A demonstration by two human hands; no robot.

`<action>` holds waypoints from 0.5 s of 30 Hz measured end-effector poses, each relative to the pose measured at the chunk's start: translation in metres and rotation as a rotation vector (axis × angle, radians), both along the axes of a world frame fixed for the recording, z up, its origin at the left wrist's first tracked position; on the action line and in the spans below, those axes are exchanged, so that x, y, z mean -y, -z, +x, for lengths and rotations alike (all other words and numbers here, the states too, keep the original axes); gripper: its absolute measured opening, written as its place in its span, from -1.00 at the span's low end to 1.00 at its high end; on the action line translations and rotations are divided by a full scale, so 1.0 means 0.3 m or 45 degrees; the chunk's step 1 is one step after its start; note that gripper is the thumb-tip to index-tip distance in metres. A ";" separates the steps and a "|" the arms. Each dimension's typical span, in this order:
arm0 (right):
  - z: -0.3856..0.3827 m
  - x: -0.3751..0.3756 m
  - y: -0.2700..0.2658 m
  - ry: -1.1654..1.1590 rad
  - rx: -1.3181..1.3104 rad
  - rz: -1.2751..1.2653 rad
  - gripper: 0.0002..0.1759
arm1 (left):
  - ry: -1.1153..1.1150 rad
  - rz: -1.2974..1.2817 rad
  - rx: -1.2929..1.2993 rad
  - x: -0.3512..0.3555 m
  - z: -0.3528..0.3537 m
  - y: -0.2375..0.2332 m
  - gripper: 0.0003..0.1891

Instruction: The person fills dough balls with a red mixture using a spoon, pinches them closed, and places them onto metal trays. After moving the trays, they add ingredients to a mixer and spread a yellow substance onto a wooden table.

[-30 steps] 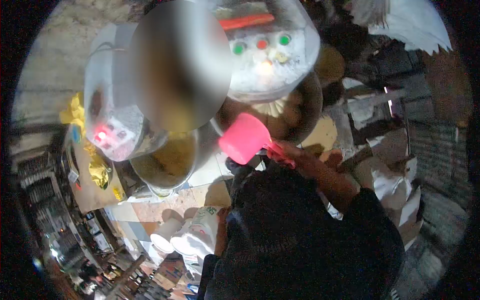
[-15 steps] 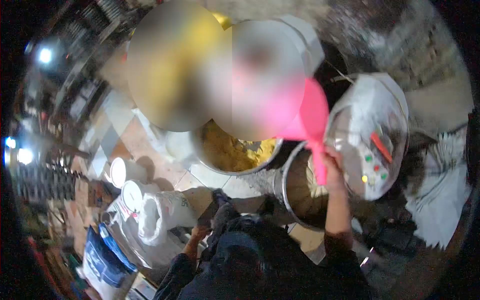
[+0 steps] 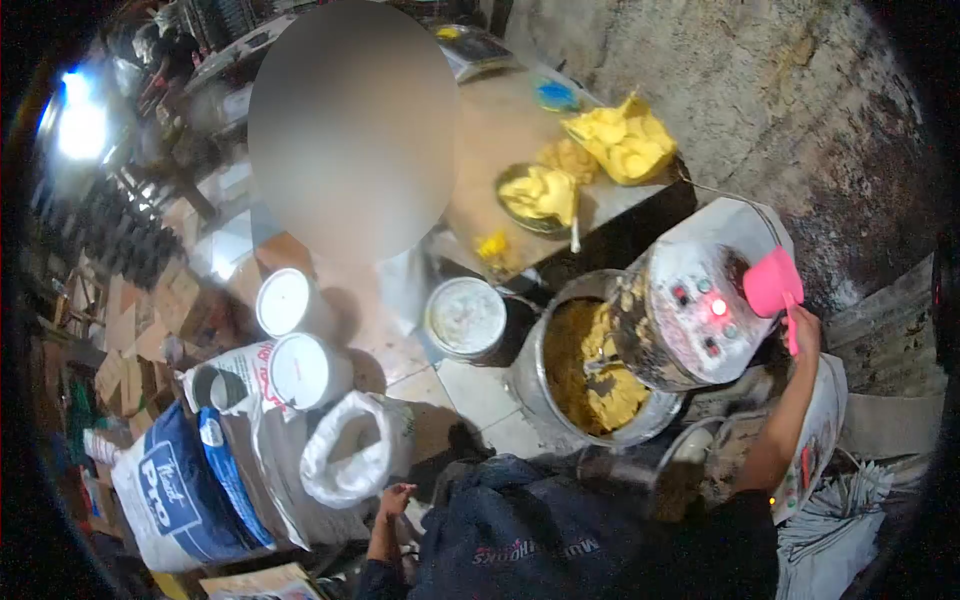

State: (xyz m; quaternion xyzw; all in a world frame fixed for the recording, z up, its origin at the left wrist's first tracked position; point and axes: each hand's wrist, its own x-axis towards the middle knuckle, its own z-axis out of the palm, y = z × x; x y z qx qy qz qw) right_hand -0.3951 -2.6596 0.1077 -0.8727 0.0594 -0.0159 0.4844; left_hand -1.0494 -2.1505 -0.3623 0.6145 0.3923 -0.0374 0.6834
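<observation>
Pink scoop (image 3: 772, 283) handle gripped in right hand (image 3: 803, 330), just beside mixer head (image 3: 690, 310): best kept level; left hand (image 3: 395, 497) loose, empty.

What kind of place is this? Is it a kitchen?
Probably a small bakery workroom. A mixer bowl is full of yellow dough, big sacks stand nearby, and the right hand holds a pink scoop.
</observation>
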 end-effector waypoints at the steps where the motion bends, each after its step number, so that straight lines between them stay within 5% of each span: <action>1: 0.038 0.041 0.015 0.006 -0.031 -0.062 -0.69 | -0.065 -0.036 0.083 -0.044 -0.014 0.014 -0.77; 2: 0.186 0.206 0.112 -0.075 -0.045 -0.287 -0.65 | -0.133 -0.305 0.042 -0.100 -0.031 0.029 -0.72; 3: 0.219 0.226 0.104 0.020 0.128 -0.855 -0.57 | -0.064 -0.181 -0.153 -0.141 0.005 -0.040 -0.72; 6: 0.004 -0.128 -0.075 0.531 0.729 -1.419 -0.48 | -0.062 -0.337 -0.228 -0.270 0.190 -0.258 -0.72; 10: -0.036 -0.489 -0.068 0.190 1.313 -0.882 -0.64 | 0.139 -0.189 -0.126 -0.522 0.513 -0.343 -0.76; 12: -0.086 -0.748 -0.058 0.005 1.342 -0.823 -0.68 | 0.181 -0.197 0.033 -0.654 0.716 -0.404 -0.78; 15: -0.016 -0.909 0.042 -0.062 0.944 -0.529 -0.70 | 0.116 -0.137 0.105 -0.829 1.033 -0.570 -0.76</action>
